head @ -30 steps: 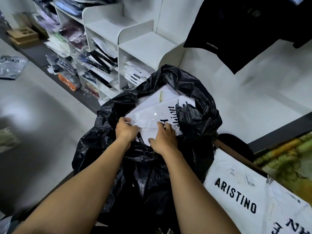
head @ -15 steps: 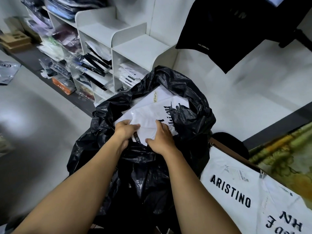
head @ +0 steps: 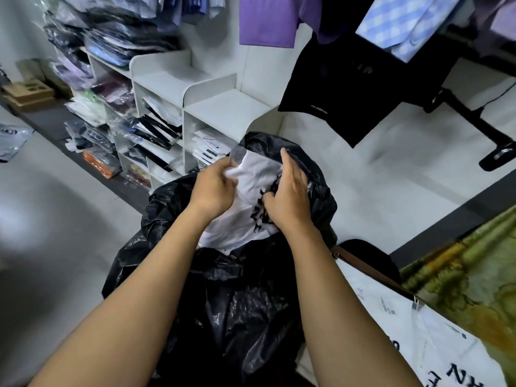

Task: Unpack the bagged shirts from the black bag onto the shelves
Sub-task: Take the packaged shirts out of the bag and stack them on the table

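Head view: left hand (head: 213, 188) and right hand (head: 290, 199) each grip the bagged shirt (head: 251, 182); shirt partly inside black bag (head: 223, 303).

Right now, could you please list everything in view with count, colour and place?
black bag: one, black, centre foreground.
bagged shirts: count unclear, white with black print, at the bag's mouth.
shelves: one unit, white, behind the bag.
packed shirts: many, mixed colours, in and beside the shelves.
black T-shirt: one, black, hanging upper right.
purple shirt: one, purple, hanging top centre.
checked shirt: one, blue and white, hanging top right.
lettered white shirts: at least two, white, lower right.
left hand: one, gripping the bagged shirts' left edge.
right hand: one, gripping their right side.
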